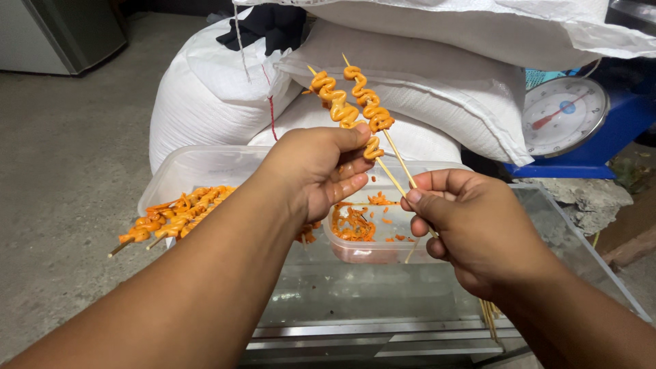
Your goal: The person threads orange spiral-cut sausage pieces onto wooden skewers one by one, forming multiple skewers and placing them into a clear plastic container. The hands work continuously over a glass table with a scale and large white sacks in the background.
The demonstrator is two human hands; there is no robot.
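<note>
My left hand [321,167] is closed around the lower coils of the orange, marinated meat threaded in zigzags on two thin bamboo skewers [355,102], thumb on top and fingers curled under, so the meat sits pinched at my fingertips and the rest of it rises up and away from the hand toward the white woven sacks [424,89] behind. My right hand [465,225] is clenched on the bare lower ends of those same sticks, thumb pressing them against the forefinger, just below and to the right of my left hand; the two hands are near each other but not touching. A few more bare stick ends [488,318] poke out beneath my right wrist.

Directly under my hands lies a small clear plastic tub [383,249] with orange scraps and sauce in it, resting on a glass-topped case [410,294]. To the left, a larger clear plastic container [198,167] holds a pile of finished orange skewers [174,219], their stick ends hanging over its rim. At the far right a round white dial scale [564,116] with a red needle stands on a blue base
</note>
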